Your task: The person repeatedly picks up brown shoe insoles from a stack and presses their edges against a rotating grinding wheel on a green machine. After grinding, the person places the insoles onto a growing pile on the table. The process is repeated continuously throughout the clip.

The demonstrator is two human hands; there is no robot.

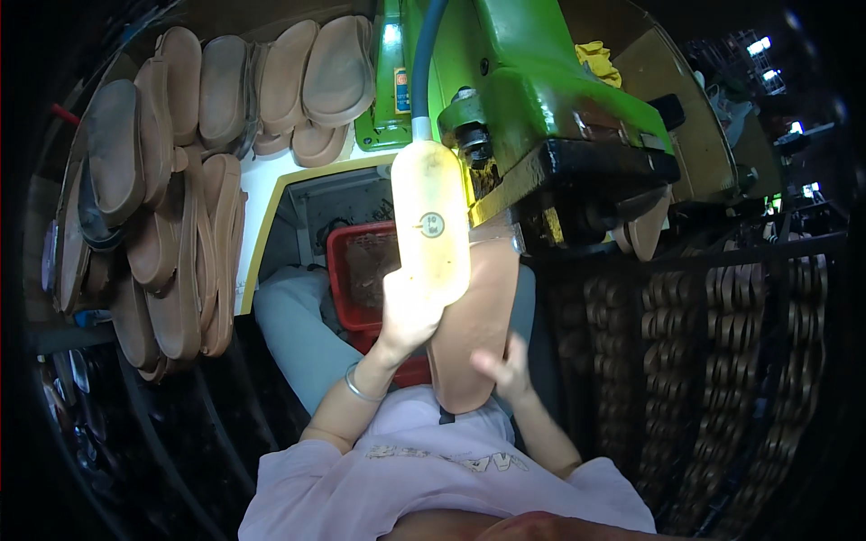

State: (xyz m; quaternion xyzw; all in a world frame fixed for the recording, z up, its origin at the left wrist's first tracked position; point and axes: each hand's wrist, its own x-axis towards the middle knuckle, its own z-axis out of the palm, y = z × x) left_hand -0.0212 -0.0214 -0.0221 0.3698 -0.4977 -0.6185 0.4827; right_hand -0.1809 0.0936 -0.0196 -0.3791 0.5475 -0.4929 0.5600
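1. Nearest the body, the right hand [507,368] grips the near end of a brown shoe sole [474,320], fingers wrapped on its right edge; the sole runs away from the person, its far end tucked under the black head [586,171] of the green machine [532,81].
2. Just left of it, the left hand [406,316], a bangle [359,388] on the wrist, closes round the lower end of a pale yellow handle [431,221] hanging on a grey hose [426,54]; handle and sole touch side by side.
3. Beneath both, a red basket [347,270] sits near the lap, partly hidden.
4. To do this well, I judge the sole should lie flat and square under the head, the right hand holding it steady with fingertips well clear of the press; the left hand needs a firm hold on the handle.
5. Farther off, stacks of brown soles [171,198] lean along the left edge of the bench; dark racks [740,361] of soles fill the right.
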